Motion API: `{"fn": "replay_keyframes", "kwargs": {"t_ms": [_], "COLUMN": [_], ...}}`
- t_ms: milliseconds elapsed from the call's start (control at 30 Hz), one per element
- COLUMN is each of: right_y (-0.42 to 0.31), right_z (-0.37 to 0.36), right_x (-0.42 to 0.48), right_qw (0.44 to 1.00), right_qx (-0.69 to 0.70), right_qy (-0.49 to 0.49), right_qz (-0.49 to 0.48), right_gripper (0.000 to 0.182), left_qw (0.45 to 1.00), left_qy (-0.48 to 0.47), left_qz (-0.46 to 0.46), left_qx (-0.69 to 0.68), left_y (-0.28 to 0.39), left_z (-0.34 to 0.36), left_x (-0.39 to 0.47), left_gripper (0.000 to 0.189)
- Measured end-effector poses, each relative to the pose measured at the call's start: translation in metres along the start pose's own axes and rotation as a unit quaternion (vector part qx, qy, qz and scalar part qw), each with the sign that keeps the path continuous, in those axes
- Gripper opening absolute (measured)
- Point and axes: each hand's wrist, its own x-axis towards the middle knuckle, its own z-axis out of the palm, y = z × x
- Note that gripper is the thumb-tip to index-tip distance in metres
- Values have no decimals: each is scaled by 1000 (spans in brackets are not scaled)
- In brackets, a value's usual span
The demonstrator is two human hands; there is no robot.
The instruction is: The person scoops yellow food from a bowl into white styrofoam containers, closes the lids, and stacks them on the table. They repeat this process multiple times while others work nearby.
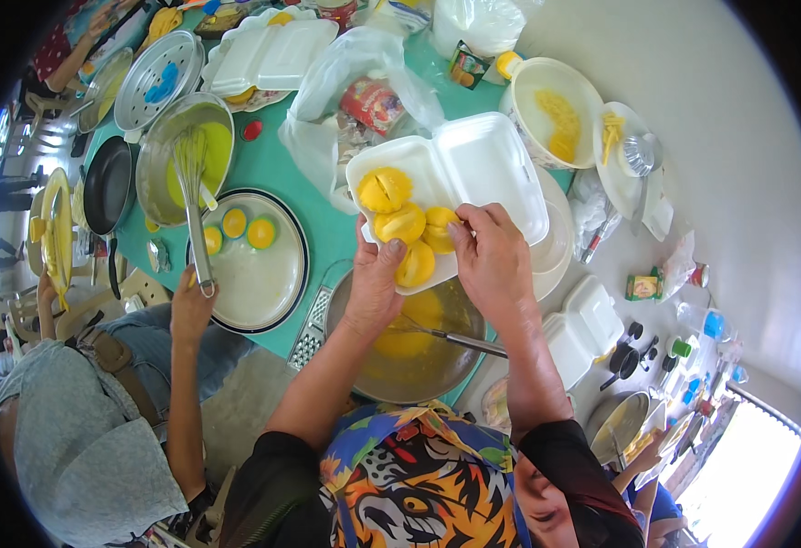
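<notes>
A white foam clamshell container point(493, 175) lies open above a large steel bowl point(366, 377). My left hand point(375, 277) grips its near left edge, with the thumb over the rim beside the cakes. Several small yellow cakes point(400, 222), some with a slit across the top, sit together in one half of it. My right hand point(499, 253) has its thumb and fingers on the rightmost yellow cake point(438, 226). Below, the steel bowl holds yellow batter point(417, 322) and a wire whisk point(469, 340), partly hidden by my arms and the container.
A co-worker's hand point(193, 305) at left holds a whisk point(191, 164) over a pan of yellow-green batter point(218, 154). A plate point(263, 288) with small filled cups and a grater point(310, 332) lie nearby. Beyond the container stand a plastic bag point(311, 130) and a pot with grated cheese point(520, 103).
</notes>
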Motion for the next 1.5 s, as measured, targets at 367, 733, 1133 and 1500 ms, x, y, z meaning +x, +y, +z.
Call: {"fn": "replay_keyframes", "kwargs": {"t_ms": [367,733,1133,1500], "right_y": [6,81,167,170], "right_z": [2,-92,-38,-40], "right_x": [11,200,227,227], "right_qw": [998,956,833,861], "right_qx": [60,-276,-459,-383], "right_qy": [29,69,-226,-293], "right_qz": [20,73,210,163], "right_gripper": [13,23,31,29], "left_qw": [1000,999,999,999], "left_qy": [23,40,12,5], "left_qz": [5,-32,-15,-33], "left_qx": [10,8,-29,-8], "left_y": [-6,16,27,33], "left_z": [-14,-28,-50,-40], "left_x": [5,-6,-5,2], "left_gripper": [64,58,60,74]}}
